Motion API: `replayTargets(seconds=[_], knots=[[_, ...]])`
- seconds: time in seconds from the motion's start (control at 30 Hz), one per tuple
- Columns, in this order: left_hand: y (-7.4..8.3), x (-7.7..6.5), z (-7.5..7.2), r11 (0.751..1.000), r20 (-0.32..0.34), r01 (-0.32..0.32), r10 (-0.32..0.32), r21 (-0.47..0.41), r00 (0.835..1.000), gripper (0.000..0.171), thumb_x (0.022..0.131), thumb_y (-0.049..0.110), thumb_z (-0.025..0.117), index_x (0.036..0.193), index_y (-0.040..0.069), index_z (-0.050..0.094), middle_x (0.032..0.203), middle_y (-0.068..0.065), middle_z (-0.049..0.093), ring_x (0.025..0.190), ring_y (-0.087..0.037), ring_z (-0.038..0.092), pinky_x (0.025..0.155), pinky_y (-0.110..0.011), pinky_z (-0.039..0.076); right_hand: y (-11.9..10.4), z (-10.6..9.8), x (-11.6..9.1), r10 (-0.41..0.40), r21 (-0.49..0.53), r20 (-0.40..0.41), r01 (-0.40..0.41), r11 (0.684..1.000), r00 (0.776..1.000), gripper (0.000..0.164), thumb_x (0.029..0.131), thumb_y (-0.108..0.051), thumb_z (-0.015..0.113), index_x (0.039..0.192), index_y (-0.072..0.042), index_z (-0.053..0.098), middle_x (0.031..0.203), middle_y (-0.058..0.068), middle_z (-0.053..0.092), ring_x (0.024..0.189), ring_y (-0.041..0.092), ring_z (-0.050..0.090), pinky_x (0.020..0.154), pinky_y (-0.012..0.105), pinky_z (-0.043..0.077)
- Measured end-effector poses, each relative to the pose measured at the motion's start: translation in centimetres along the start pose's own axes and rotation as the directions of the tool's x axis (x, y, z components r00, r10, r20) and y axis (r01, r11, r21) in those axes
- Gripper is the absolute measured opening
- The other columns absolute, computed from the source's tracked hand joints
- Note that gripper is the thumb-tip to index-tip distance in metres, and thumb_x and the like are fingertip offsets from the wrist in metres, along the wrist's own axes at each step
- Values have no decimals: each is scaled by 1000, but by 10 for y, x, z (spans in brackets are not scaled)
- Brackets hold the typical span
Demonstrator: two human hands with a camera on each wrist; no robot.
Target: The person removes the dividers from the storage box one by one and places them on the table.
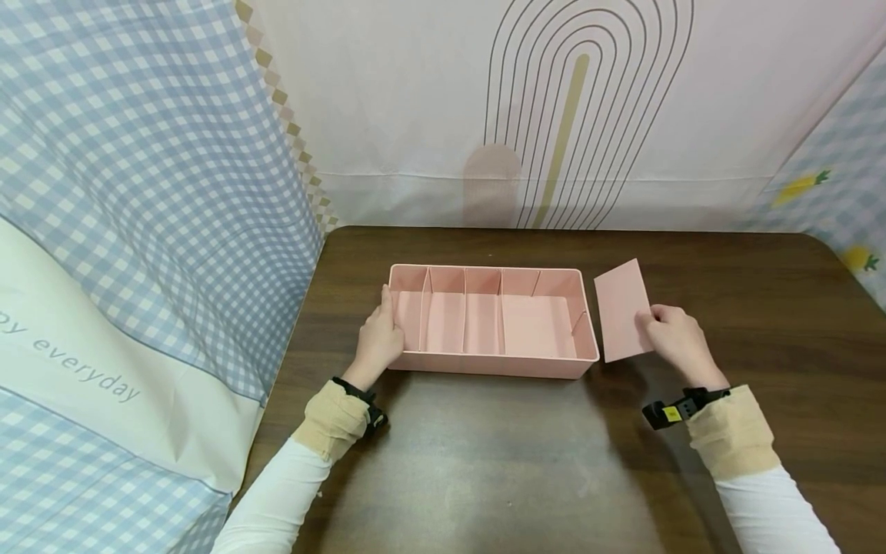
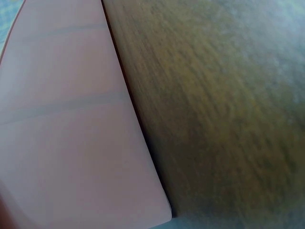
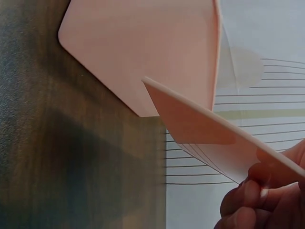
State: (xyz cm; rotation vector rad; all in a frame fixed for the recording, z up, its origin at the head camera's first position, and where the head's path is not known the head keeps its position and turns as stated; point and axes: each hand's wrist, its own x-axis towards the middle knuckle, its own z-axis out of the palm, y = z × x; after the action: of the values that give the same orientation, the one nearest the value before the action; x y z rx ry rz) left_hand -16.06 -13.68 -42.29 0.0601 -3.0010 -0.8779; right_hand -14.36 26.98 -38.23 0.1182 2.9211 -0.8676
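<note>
A long pink organizer box [image 1: 494, 365] lies on the brown table, three thin upright dividers splitting its left part into narrow compartments. A wider compartment [image 1: 540, 323] takes up its right part, with slot ridges on the walls. My left hand [image 1: 379, 338] rests against the box's left end, its index finger straight along that wall. Off the box's right end, my right hand [image 1: 674, 335] pinches a flat pink divider panel [image 1: 621, 312] by its right edge. In the right wrist view the panel [image 3: 200, 119] is tilted in front of the box [image 3: 138, 43], held between thumb and fingers.
The dark wooden table [image 1: 450, 462] extends in front of the box and to both sides. A light cloth with printed arches [image 1: 408, 100] hangs behind it. Blue checked fabric [image 1: 159, 138] hangs along the left edge, and a lemon-print cloth [image 1: 824, 200] is at the far right.
</note>
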Motion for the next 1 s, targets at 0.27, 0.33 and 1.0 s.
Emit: replayTargets(seconds=[0.27,0.33,1.0], knots=[[-1,1,1,1000,-18,-7,8,5,1000,64,81,2,40,139,-4,16,112,-26,54,93,-39,56,77,-49,43,7,4,1,38,19,64,-39,999,997,39,89,-26,30,90,3,56,80,14,54,71,25,46,56,28,32],[-1,1,1,1000,-20,-10,10,6,1000,63,81,2,40,139,-4,16,112,-26,54,93,-39,56,77,-49,43,8,5,1,47,22,79,-49,999,996,40,89,-26,30,91,4,56,81,15,54,71,25,46,56,28,33],[-1,0,1,1000,-21,-13,13,5,1000,64,81,2,39,140,-3,15,112,-26,54,92,-39,56,77,-49,43,20,17,6,76,19,154,-80,997,985,48,89,-28,28,107,9,53,96,24,56,81,31,50,61,28,36]])
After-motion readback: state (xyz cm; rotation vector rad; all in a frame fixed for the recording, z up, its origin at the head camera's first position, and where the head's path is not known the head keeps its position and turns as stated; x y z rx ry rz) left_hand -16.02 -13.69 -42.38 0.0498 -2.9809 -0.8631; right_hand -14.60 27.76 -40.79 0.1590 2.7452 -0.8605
